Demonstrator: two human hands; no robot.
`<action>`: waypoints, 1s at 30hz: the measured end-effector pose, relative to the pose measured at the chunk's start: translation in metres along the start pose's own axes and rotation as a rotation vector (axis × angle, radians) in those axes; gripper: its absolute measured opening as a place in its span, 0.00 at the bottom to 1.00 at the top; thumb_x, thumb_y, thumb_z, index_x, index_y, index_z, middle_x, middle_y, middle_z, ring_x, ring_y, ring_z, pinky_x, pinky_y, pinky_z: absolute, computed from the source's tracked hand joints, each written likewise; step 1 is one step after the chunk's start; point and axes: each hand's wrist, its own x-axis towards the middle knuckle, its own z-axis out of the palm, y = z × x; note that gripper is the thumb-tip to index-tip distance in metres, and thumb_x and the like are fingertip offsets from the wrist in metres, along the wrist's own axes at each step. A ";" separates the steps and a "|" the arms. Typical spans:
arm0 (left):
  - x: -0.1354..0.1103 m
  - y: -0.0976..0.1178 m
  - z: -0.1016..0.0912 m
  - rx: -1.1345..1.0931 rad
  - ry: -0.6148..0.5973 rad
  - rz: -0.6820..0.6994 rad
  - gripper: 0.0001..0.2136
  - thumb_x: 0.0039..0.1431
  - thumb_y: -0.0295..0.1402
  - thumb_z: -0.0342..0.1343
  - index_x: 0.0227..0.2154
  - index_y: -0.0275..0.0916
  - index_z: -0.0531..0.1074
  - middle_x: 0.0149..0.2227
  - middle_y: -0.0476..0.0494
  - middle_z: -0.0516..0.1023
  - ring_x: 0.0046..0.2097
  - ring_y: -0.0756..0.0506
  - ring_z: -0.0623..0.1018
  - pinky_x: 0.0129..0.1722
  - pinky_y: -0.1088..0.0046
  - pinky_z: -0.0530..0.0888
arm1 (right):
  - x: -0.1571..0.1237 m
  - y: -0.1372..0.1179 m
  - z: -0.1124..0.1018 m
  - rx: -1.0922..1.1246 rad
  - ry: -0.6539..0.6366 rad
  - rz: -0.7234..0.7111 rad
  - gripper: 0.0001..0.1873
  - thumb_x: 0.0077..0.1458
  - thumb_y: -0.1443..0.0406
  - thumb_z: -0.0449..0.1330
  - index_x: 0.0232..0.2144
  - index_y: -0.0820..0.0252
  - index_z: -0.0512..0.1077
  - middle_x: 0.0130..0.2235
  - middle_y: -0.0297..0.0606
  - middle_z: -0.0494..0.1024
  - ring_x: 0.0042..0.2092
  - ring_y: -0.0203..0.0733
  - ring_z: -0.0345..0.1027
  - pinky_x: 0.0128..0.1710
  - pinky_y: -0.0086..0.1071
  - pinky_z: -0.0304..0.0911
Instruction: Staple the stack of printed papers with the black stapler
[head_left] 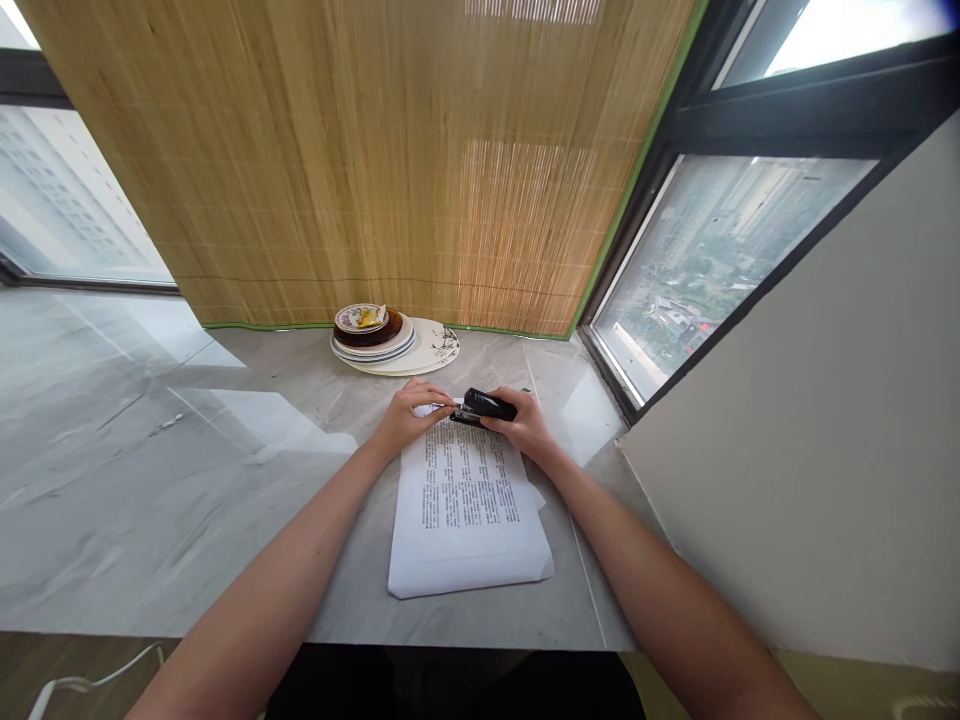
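A black stapler [484,406] is gripped in my right hand [526,424], just above the far end of a stack of printed paper [471,555]. Its top arm is tilted up from the base, and a metal part shows between them. At the stapler's left end, my left hand [409,415] pinches thumb against fingers. Something thin and small seems to be between those fingertips, too small to name. The sheets lie on the grey marble-look counter [247,530], with a corner of paper sticking out on the right.
Stacked plates [371,345] stand beyond my hands, with a small yellow packet [369,318] on top, by an oval white board [431,348]. Behind them hangs a bamboo blind [360,170]. To the right are a window [720,270] and a white wall [817,430]. A white cable [90,685] shows lower left.
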 end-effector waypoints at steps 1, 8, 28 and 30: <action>0.000 0.000 0.000 -0.002 0.017 -0.010 0.11 0.67 0.47 0.66 0.39 0.46 0.87 0.41 0.42 0.88 0.45 0.39 0.83 0.50 0.56 0.72 | 0.000 0.001 -0.002 0.006 0.007 0.010 0.14 0.52 0.57 0.71 0.40 0.56 0.83 0.35 0.34 0.82 0.38 0.45 0.74 0.41 0.36 0.65; -0.001 -0.004 -0.001 -0.093 0.034 -0.035 0.10 0.68 0.46 0.65 0.39 0.47 0.87 0.40 0.43 0.89 0.43 0.40 0.82 0.48 0.58 0.75 | 0.001 0.007 -0.028 0.086 0.005 0.065 0.17 0.47 0.57 0.74 0.39 0.58 0.84 0.34 0.34 0.81 0.37 0.44 0.73 0.41 0.36 0.65; -0.001 0.005 -0.003 -0.224 -0.127 -0.149 0.18 0.48 0.40 0.77 0.42 0.44 0.82 0.42 0.45 0.81 0.40 0.44 0.74 0.41 0.67 0.70 | -0.006 -0.026 0.002 0.094 -0.209 -0.092 0.14 0.51 0.58 0.74 0.41 0.55 0.83 0.37 0.37 0.83 0.40 0.47 0.75 0.43 0.39 0.68; 0.000 0.001 -0.003 -0.231 -0.049 -0.180 0.21 0.47 0.43 0.78 0.42 0.43 0.82 0.40 0.45 0.80 0.40 0.44 0.74 0.40 0.67 0.69 | -0.007 -0.027 0.003 0.113 -0.187 -0.023 0.16 0.51 0.58 0.74 0.43 0.56 0.82 0.38 0.36 0.82 0.41 0.47 0.75 0.44 0.38 0.68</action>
